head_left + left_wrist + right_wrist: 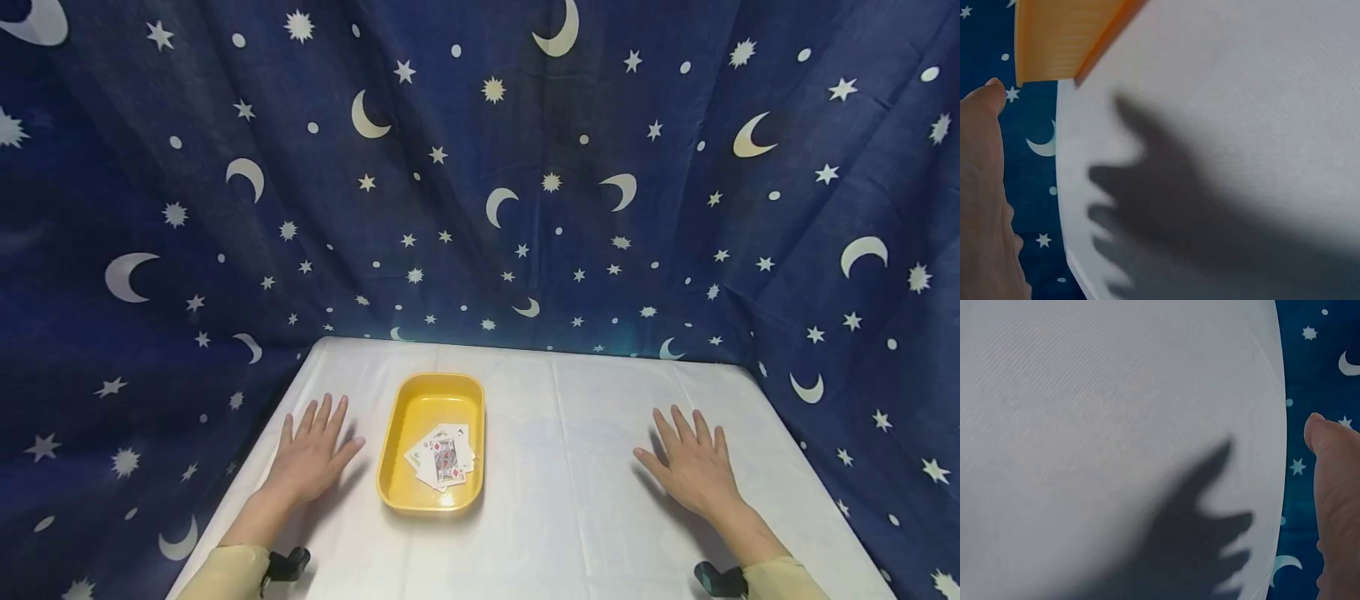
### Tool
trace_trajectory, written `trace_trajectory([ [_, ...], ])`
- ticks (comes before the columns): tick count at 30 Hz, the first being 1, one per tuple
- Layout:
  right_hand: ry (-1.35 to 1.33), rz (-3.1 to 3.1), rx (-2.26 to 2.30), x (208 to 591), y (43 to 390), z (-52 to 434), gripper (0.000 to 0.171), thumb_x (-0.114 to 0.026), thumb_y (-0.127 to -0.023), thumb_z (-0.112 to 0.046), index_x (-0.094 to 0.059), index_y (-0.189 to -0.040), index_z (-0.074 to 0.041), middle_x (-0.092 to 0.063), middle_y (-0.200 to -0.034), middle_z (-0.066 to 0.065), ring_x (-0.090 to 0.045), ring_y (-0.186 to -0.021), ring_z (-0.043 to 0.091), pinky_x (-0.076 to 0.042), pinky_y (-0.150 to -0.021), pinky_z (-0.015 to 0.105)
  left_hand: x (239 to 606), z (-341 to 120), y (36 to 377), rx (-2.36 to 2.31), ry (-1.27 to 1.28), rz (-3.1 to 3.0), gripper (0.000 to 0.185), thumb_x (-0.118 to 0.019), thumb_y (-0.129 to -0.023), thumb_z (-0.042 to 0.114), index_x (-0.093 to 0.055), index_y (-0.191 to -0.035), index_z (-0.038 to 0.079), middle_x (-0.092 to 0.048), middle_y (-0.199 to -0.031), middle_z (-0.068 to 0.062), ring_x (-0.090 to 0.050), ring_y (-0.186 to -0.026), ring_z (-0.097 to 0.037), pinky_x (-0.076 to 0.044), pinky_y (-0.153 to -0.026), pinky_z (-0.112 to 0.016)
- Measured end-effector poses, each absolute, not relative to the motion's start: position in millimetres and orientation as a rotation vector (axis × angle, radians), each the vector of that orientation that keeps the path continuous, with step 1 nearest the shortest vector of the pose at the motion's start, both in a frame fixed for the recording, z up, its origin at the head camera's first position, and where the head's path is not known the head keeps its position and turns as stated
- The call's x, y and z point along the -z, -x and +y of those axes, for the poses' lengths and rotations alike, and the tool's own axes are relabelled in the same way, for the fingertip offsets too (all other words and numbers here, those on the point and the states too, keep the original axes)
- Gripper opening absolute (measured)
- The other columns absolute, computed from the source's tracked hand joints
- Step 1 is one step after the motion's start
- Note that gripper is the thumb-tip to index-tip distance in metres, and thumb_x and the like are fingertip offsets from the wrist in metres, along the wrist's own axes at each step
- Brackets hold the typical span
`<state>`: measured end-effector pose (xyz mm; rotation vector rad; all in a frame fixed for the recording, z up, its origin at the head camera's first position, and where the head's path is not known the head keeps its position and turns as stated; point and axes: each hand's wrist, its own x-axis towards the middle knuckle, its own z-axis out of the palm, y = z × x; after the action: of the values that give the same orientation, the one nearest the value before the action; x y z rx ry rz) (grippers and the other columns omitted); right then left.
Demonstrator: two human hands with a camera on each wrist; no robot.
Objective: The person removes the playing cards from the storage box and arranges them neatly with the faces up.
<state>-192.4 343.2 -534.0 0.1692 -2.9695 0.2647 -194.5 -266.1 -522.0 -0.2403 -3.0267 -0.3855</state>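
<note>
With both hands spread flat, palms down and holding nothing, not much at risk yet. Left hand (311,454) resting on the white surface (600,500) just beside the yellow tray (397,450), apart from its left wall; right hand (693,462) well apart from it, out toward the right half. Inside the tray, a loose fan of playing cards (442,457) lying toward the near end, overlapping, a red court card on top.

Likely trouble, judged from this layout: thin cards lying flat on a smooth tray floor, hard to get a fingertip under, so easy to pinch several at once or slide the fan into the corner instead of lifting. A light tray on a slick cloth, prone to skidding or tipping if nudged by the left hand's thumb or pressed on the rim. Cloth apt to wrinkle and drag under a sliding palm. From the wrist views, only shadows, a thumb each, and a tray corner; nothing further to tell.
</note>
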Motion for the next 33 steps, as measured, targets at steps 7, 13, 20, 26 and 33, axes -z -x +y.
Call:
trace_trajectory([
  [7,-0.288,-2.952,-0.370,524.9,199.5,323.6,0.088,-0.052,-0.098,-0.065,-0.034,-0.159,-0.003,-0.026,-0.161,0.031,-0.012,-0.148,0.057,0.002,-0.115,0.074,511.6,-263.3,191.4,0.684,0.289,-3.018,0.083,-0.041,-0.106,0.057,-0.013,-0.164,0.005,-0.011,-0.167,-0.028,-0.009,-0.152,-0.050,-0.004,-0.118,-0.069],
  [13,-0.411,-2.948,-0.430,516.0,209.1,295.9,0.087,-0.060,-0.097,-0.057,-0.030,-0.161,-0.006,-0.024,-0.164,0.026,-0.013,-0.150,0.052,0.000,-0.118,0.070,504.8,-256.6,185.2,1.134,0.362,-3.010,0.087,-0.050,-0.104,0.055,-0.005,-0.166,0.013,-0.007,-0.170,-0.019,-0.008,-0.154,-0.043,-0.009,-0.121,-0.065],
  [20,-0.586,-2.945,-0.506,505.9,220.7,256.3,0.088,-0.063,-0.096,-0.058,-0.027,-0.163,-0.014,-0.021,-0.169,0.014,-0.010,-0.155,0.041,-0.005,-0.122,0.064,507.6,-242.8,175.2,1.507,0.406,-3.005,0.100,-0.070,-0.097,0.044,0.000,-0.166,0.025,-0.011,-0.171,-0.012,-0.019,-0.152,-0.043,-0.021,-0.117,-0.067],
  [26,-0.724,-2.954,-0.513,498.1,226.9,215.2,0.088,-0.061,-0.096,-0.060,-0.026,-0.164,-0.017,-0.019,-0.170,0.008,-0.010,-0.156,0.034,-0.006,-0.124,0.059,518.9,-234.6,170.3,1.594,0.412,-3.016,0.116,-0.083,-0.086,0.040,0.000,-0.166,0.028,-0.010,-0.171,-0.010,-0.021,-0.153,-0.039,-0.018,-0.118,-0.067],
  [33,-0.874,-2.980,-0.541,487.5,229.9,163.4,0.091,-0.056,-0.096,-0.066,-0.022,-0.165,-0.018,-0.019,-0.170,0.003,-0.010,-0.157,0.028,-0.008,-0.125,0.050,528.2,-232.0,170.6,1.613,0.417,-3.039,0.125,-0.089,-0.079,0.040,0.000,-0.166,0.026,-0.010,-0.172,-0.007,-0.021,-0.154,-0.034,-0.016,-0.119,-0.064],
])
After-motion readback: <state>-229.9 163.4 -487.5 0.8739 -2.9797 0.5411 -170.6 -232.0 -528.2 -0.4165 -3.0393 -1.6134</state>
